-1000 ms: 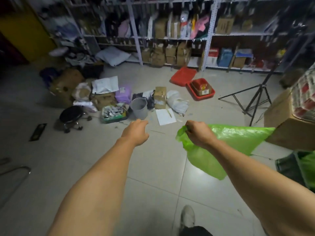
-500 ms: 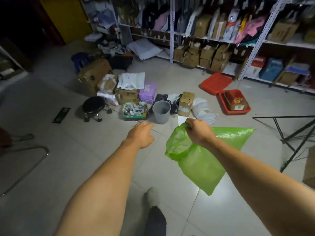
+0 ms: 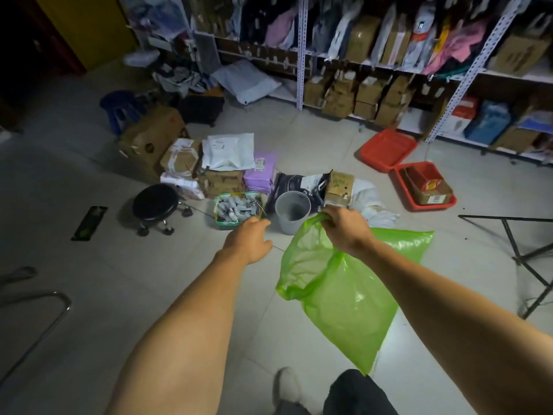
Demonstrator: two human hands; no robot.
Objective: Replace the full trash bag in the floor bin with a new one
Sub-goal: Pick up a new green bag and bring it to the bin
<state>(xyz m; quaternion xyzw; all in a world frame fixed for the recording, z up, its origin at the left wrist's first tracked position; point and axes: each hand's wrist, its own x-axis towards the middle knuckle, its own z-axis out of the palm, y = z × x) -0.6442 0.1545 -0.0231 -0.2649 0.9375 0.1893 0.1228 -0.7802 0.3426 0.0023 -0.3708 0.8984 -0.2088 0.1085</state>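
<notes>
Two bare forearms reached out over the pale tiled floor. The right hand was clenched around the gathered rim of a translucent lime-green plastic trash bag, pinching it at the top edge. The bag hung down from that grip, its mouth sagging open toward the left and its body billowing out below and to the right of the wrist. The left hand was held beside it, apart from the bag, fingers loosely curled and holding nothing.

Just beyond the hands stood a small round grey plastic floor bin, upright on the floor, with no liner showing over its rim; whether anything lay at its bottom I could not tell. The top of the green bag overlapped the bin's near right side in the view. To the left of the bin sat a green-rimmed basket of small grey packets, and further left a black round stool on castors. Behind the bin lay a brown cardboard box, a purple package and white mailer bags. Two red plastic trays lay to the right, near metal shelving stacked with boxes. A dark trouser leg and a pale shoe showed at the bottom edge.
</notes>
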